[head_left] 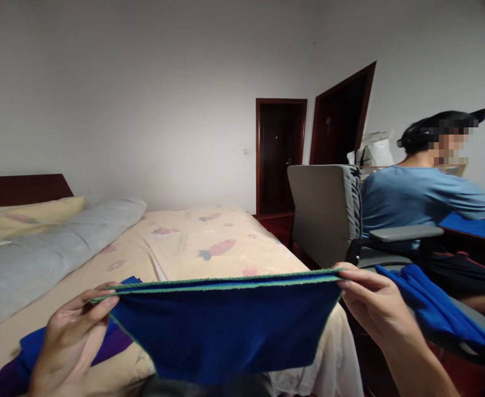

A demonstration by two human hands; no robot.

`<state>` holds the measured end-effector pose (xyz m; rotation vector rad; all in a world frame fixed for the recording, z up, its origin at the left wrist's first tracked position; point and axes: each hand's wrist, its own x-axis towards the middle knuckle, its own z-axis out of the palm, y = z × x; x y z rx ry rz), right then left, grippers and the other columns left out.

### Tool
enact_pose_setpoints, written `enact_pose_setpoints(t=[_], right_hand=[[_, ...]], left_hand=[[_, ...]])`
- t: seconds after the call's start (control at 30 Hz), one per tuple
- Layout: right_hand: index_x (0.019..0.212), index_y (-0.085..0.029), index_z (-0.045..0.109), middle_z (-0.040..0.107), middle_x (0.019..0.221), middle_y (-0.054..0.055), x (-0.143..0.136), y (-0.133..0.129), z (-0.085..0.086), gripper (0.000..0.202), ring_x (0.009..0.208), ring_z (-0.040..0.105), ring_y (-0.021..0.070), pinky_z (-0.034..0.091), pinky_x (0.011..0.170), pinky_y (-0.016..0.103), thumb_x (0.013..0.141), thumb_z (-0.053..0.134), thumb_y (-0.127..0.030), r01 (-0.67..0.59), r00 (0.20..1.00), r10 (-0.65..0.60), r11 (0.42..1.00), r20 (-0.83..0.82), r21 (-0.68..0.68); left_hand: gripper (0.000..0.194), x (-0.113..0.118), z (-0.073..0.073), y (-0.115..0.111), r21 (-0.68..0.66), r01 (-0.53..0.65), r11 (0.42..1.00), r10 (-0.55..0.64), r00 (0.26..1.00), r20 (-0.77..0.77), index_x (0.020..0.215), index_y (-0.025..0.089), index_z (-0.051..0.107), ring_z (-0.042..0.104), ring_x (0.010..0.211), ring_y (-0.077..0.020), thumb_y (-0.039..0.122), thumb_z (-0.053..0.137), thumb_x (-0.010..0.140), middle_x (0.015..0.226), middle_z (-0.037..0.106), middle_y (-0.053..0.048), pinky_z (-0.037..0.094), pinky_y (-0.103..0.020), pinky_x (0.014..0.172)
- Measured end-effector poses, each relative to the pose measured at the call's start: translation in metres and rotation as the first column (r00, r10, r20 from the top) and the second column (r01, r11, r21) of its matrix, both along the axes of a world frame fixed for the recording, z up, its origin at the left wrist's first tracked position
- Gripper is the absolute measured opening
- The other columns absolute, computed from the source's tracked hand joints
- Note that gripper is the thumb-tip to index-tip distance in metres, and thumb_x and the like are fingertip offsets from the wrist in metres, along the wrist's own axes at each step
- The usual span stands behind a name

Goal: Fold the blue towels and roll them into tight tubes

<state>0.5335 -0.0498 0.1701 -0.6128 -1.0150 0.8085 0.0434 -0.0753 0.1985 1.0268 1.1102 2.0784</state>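
A piece of dark blue fabric with green stitched edges hangs stretched between my two hands. My left hand pinches its upper left corner between thumb and fingers. At the upper right corner, my right hand pinches the same fabric. Two green-edged layers run close together along the taut top edge, slightly parted in the middle. The lower part drops toward my lap. Behind my left hand, folded blue and purple cloth lies on the bed, partly hidden by that hand.
A bed with a patterned sheet and a rolled grey quilt stands ahead and left. On the right, a person in a blue shirt sits by a grey chair. Blue cloth lies beside my right hand. Dark doors are behind.
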Motion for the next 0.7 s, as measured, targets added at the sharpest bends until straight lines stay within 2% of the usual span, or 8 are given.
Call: enact_pose_setpoints(t=[0.13,0.27,0.4,0.47,0.53,0.63,0.7], right_hand=[[0.068,-0.023,0.076,0.07,0.088,0.003,-0.001,-0.011,0.002,0.02,0.081,0.066,0.0139,0.056,0.066,0.015,0.059,0.093,-0.024,-0.045,0.998,0.046,0.999,-0.048,0.029],[0.062,-0.021,0.066,0.064,0.085,0.003,-0.001,-0.019,-0.001,0.026,0.081,0.063,0.0137,0.053,0.062,0.014,0.062,0.092,-0.024,-0.076,0.994,0.076,0.997,-0.076,0.006],[0.061,-0.02,0.064,0.061,0.085,0.002,-0.006,-0.009,-0.006,0.028,0.078,0.059,0.0127,0.052,0.062,0.015,0.062,0.091,-0.023,-0.094,0.992,0.09,0.995,-0.09,-0.035],[0.062,-0.02,0.065,0.062,0.088,0.002,-0.012,0.01,-0.008,0.026,0.078,0.059,0.0124,0.051,0.062,0.016,0.061,0.091,-0.025,-0.1,0.992,0.094,0.993,-0.088,-0.068],[0.064,-0.019,0.068,0.064,0.091,0.003,-0.021,0.041,-0.011,0.025,0.077,0.059,0.0127,0.05,0.062,0.018,0.061,0.091,-0.027,-0.113,0.992,0.104,0.987,-0.077,-0.114],[0.075,-0.019,0.072,0.067,0.09,0.004,-0.039,0.116,-0.021,0.028,0.075,0.061,0.0144,0.05,0.062,0.021,0.058,0.091,-0.03,-0.135,0.99,0.127,0.971,-0.054,-0.196],[0.086,-0.018,0.072,0.069,0.088,0.005,-0.058,0.178,-0.034,0.036,0.075,0.063,0.0168,0.05,0.063,0.024,0.058,0.088,-0.034,-0.096,0.994,0.107,0.958,0.027,-0.269]], left_hand=[[0.027,-0.003,-0.009,-0.006,-0.018,0.028,0.999,-0.028,1.0,0.013,0.062,0.024,0.072,0.07,0.091,-0.0166,0.016,0.087,0.041,0.082,0.075,0.001,0.06,-0.016,0.076],[0.026,-0.007,-0.019,-0.012,-0.043,0.016,0.999,-0.015,1.0,0.012,0.065,0.025,0.072,0.07,0.091,-0.0149,0.022,0.088,0.045,0.086,0.074,0.003,0.06,-0.016,0.077],[0.031,0.0,-0.019,0.005,-0.078,0.027,0.997,-0.028,1.0,-0.008,0.07,0.022,0.073,0.07,0.085,-0.0137,0.025,0.091,0.045,0.083,0.075,0.0,0.059,-0.013,0.076],[0.034,0.003,-0.017,0.026,-0.099,0.063,0.993,-0.065,0.998,-0.019,0.072,0.019,0.074,0.069,0.078,-0.0127,0.026,0.092,0.044,0.077,0.075,-0.001,0.058,-0.013,0.072],[0.036,0.0,-0.018,0.059,-0.114,0.104,0.988,-0.108,0.994,-0.033,0.074,0.017,0.073,0.069,0.073,-0.0125,0.026,0.092,0.045,0.075,0.074,-0.001,0.056,-0.014,0.067],[0.045,-0.01,-0.027,0.126,-0.127,0.139,0.982,-0.151,0.984,-0.094,0.086,0.017,0.069,0.069,0.076,-0.014,0.027,0.091,0.048,0.079,0.073,-0.001,0.054,-0.018,0.068],[0.053,-0.017,-0.04,0.178,-0.189,0.104,0.976,-0.146,0.964,-0.221,0.096,0.018,0.064,0.069,0.079,-0.0156,0.033,0.089,0.051,0.082,0.072,-0.002,0.054,-0.021,0.07]])
